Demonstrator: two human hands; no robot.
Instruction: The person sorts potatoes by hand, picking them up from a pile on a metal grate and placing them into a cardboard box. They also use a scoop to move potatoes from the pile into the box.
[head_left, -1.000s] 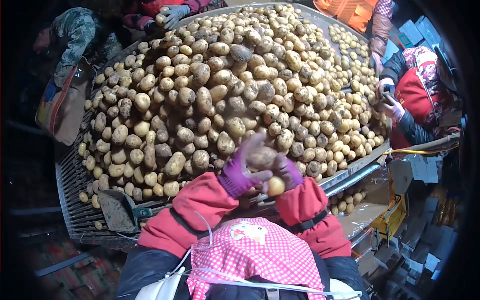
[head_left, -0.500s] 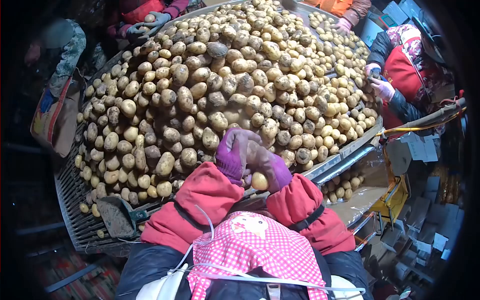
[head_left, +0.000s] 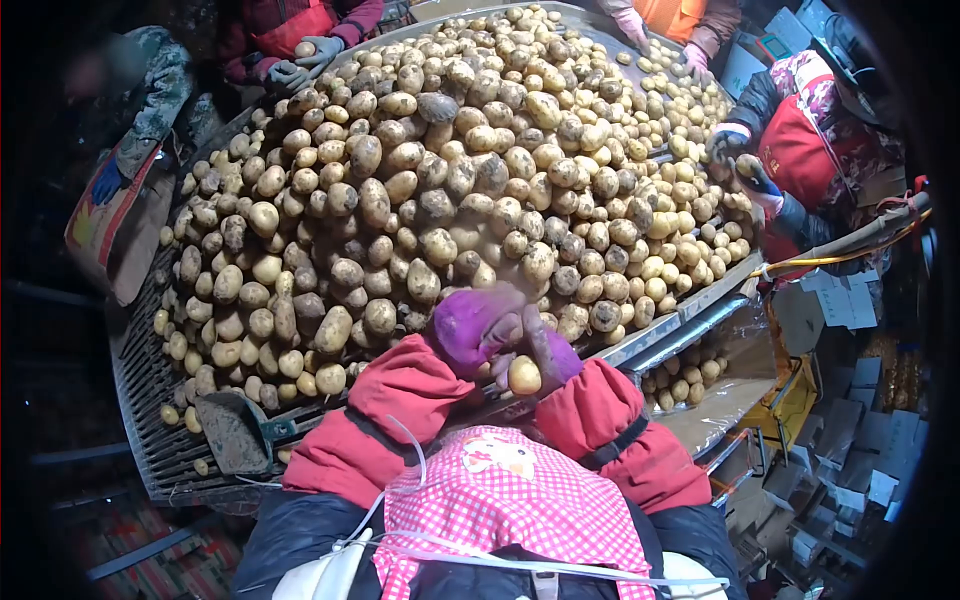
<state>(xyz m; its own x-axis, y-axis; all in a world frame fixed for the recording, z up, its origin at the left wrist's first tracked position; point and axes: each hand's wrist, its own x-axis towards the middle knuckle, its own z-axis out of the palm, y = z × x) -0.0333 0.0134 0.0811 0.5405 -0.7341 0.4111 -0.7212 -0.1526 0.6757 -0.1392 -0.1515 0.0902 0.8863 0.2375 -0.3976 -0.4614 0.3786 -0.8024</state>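
Observation:
A large heap of potatoes [head_left: 400,185] covers the slatted metal table. At the heap's near edge, my left hand [head_left: 478,322], in a purple glove, has its fingers curled inward; what they hold, if anything, is hidden. Close against it is my right hand [head_left: 545,350], also gloved, its fingers bent round toward the left one. A pale potato [head_left: 524,375] shows just below the two hands, beside the right palm; which hand bears it is unclear.
A metal scoop [head_left: 232,432] lies at the table's near left corner. Co-workers' gloved hands are at the far and right edges. More potatoes [head_left: 688,378] sit in a lined box [head_left: 735,385] at the right. A carton [head_left: 130,235] stands at the left.
Both my hands have shifted slightly down, and the left has turned. The pale potato sits a little lower. The right co-worker's hands have moved apart; another's hand now reaches over the far edge.

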